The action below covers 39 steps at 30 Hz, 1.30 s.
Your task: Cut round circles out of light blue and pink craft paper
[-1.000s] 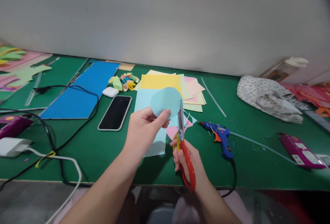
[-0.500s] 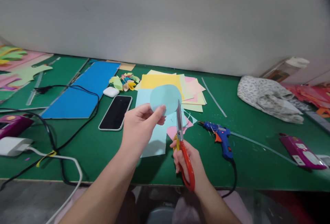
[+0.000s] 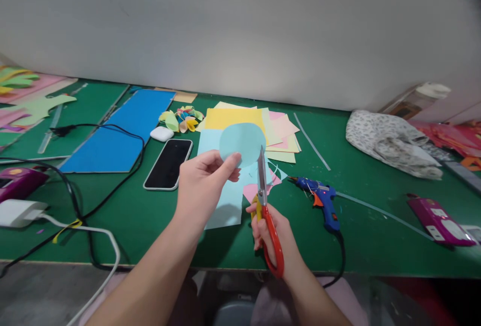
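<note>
Between thumb and fingers, my left hand (image 3: 205, 178) pinches the lower edge of a rounded light-blue paper piece (image 3: 242, 141), held up above the table. My right hand (image 3: 272, 231) grips a pair of scissors (image 3: 273, 238) with red and yellow handles, its blades pointing up at the right edge of the paper. Whether the blades touch the paper is hard to make out. Beneath lie a light-blue sheet (image 3: 227, 208), pink paper scraps (image 3: 251, 192) and thin blue offcuts. A fanned stack of yellow, pink and cream paper (image 3: 236, 115) is behind.
On the green table (image 3: 361, 166) a blue glue gun (image 3: 319, 198) with a long glue stick lies at right. Left are a phone (image 3: 168, 165), a white case (image 3: 162, 133), paper petals (image 3: 182, 119), a blue board (image 3: 124, 133) and cables. A patterned cloth (image 3: 387, 140) sits far right.
The paper piece and the scissors' tips have shifted very slightly to the right. My left hand has turned a little; both hands keep their holds.
</note>
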Each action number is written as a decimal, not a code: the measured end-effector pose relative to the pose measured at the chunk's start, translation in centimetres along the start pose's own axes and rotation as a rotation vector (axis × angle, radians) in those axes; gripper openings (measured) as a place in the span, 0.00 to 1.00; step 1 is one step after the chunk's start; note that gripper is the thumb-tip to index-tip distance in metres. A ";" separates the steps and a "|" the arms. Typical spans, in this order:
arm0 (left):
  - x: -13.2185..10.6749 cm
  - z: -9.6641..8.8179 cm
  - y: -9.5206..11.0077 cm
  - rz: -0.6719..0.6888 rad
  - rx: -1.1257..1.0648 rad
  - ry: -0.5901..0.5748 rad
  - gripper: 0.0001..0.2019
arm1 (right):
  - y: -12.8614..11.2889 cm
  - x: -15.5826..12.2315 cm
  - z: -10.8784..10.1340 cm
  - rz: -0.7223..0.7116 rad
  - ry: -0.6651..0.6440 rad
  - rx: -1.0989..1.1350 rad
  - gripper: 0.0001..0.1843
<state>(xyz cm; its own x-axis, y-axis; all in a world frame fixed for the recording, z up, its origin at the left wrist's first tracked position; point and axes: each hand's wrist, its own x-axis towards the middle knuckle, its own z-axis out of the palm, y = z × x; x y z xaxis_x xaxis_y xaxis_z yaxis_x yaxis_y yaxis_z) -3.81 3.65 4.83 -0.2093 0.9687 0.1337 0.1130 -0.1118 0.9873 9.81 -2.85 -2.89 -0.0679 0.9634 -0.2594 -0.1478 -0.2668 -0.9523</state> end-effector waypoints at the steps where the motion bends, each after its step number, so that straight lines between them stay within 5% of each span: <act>1: -0.1 0.1 0.0 0.002 0.012 -0.009 0.12 | 0.0 0.0 0.0 -0.007 -0.002 -0.008 0.37; 11: -0.7 1.0 0.4 -0.033 0.089 -0.097 0.14 | -0.3 0.0 -0.3 -0.074 -0.002 0.016 0.36; 32: 0.1 0.2 -0.1 0.000 0.013 0.000 0.12 | 0.4 0.1 -0.4 -0.028 0.016 -0.010 0.34; 39: -0.2 0.2 0.5 0.003 0.096 -0.059 0.12 | -0.4 0.1 -0.2 -0.046 0.012 0.023 0.36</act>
<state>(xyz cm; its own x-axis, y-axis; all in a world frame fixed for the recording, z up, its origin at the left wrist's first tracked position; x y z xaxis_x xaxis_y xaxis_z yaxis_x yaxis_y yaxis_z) -3.52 3.48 5.32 -0.1515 0.9801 0.1283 0.2071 -0.0955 0.9737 10.07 -2.66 -2.59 -0.0487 0.9749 -0.2175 -0.1733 -0.2227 -0.9594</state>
